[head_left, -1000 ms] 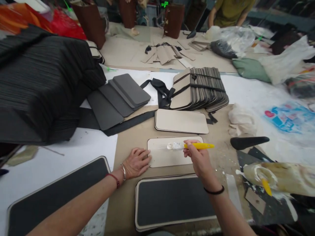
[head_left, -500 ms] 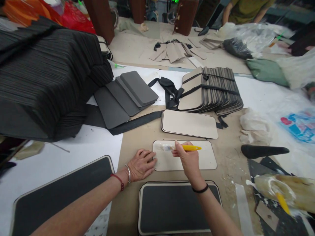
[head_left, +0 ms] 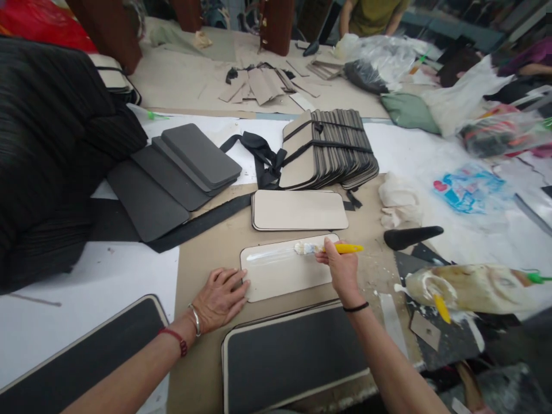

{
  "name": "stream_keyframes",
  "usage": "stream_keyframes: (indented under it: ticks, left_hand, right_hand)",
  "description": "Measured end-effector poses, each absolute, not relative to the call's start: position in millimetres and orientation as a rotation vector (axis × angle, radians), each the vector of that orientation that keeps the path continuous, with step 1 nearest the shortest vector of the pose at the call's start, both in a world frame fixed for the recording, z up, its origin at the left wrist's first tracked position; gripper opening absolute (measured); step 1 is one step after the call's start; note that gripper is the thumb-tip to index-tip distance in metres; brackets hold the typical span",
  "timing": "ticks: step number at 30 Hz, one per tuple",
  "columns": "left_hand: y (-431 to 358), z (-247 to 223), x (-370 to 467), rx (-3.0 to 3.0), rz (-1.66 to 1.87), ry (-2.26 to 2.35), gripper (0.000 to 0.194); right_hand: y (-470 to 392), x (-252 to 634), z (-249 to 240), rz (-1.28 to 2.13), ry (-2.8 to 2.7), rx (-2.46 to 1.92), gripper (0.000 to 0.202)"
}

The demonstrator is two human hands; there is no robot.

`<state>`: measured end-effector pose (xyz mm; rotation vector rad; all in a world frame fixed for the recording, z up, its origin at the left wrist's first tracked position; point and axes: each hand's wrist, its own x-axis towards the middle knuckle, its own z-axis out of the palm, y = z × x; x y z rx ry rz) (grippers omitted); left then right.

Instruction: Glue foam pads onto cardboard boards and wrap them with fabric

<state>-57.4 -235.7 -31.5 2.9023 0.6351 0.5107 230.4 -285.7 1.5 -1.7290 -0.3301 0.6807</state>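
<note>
Beige panel [head_left: 284, 270], rounded corners, flat on tan sheeting [head_left: 198, 259]; wet white streak along its upper part. Brush [head_left: 307, 248] with white-coated bristles lies against it, yellow handle pointing right. Right hand [head_left: 342, 267] closed round the brush, thumb and fingers pinching near the base of the handle. Left hand [head_left: 222, 299] palm down, fingers slightly spread, fingertips on the panel's left edge; nothing gripped. Just beyond: low stack of beige panels [head_left: 301, 210]. Behind that, a strapped bundle [head_left: 330, 149], black bands round it. Nearer the wearer, black panel with pale border [head_left: 295, 351]. Dark grey panels [head_left: 172, 178] fanned to the left, beside a tall black stack [head_left: 56, 149]. Right side: black tapered object [head_left: 413, 236], then a glue-smeared container [head_left: 470, 287], second yellow handle [head_left: 442, 309] sticking out of its opening.
</note>
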Motion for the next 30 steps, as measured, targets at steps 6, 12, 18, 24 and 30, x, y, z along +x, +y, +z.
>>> stream_keyframes:
  ticks: [6, 12, 18, 24, 30]
  left_hand:
    - [-235, -31, -56, 2.924, 0.569, 0.624, 0.021]
    - [-235, -32, -56, 2.919, 0.605, 0.622, 0.021]
    - [-235, -34, -55, 2.92, 0.62, 0.61, 0.022]
    - [-235, -34, -56, 2.925, 0.621, 0.599, 0.022]
    - [-235, -33, -56, 2.927, 0.594, 0.613, 0.021]
  right_hand:
    - [-308, 288, 4, 0.489, -0.317, -1.811, 0.032]
    - [-313, 299, 22, 0.423, -0.304, -1.792, 0.032]
    - [-298, 275, 16, 0.592, -0.304, -1.7, 0.038]
    - [-319, 301, 14, 0.435, -0.345, -1.858, 0.038]
    - [-352, 294, 44, 0.397, -0.539, -1.957, 0.035]
